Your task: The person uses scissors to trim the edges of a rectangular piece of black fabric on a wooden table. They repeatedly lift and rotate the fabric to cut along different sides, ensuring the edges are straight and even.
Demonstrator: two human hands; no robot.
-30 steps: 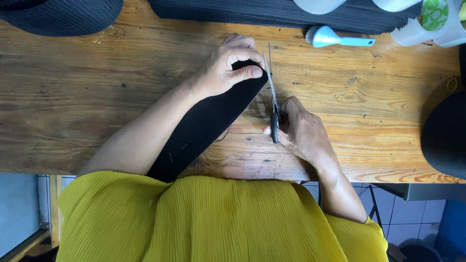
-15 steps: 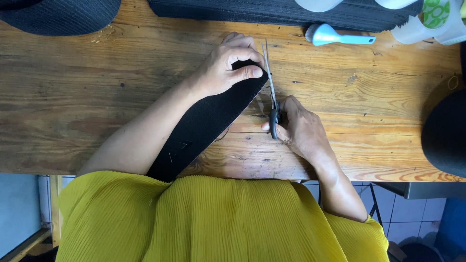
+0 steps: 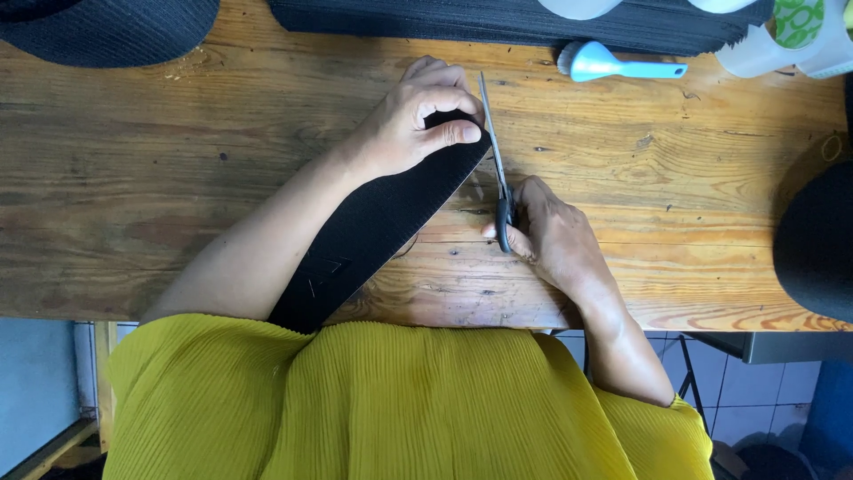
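Observation:
A wide black fabric strip (image 3: 373,227) runs diagonally across the wooden table (image 3: 178,178) from my lap to the middle. My left hand (image 3: 413,120) pins the strip's far end down, thumb and fingers pressed on it. My right hand (image 3: 555,236) grips the black handles of a pair of scissors (image 3: 496,164). The blades point away from me along the strip's end edge, right beside my left thumb, and look nearly closed.
A light blue brush (image 3: 613,64) lies at the back right. Stacked black material (image 3: 498,22) lines the far edge, with a dark round piece (image 3: 107,31) at back left and another (image 3: 813,240) at the right. White containers (image 3: 782,40) stand at the far right corner.
Both hands stay almost where they were. The scissors have crept slightly farther along the strip's end edge.

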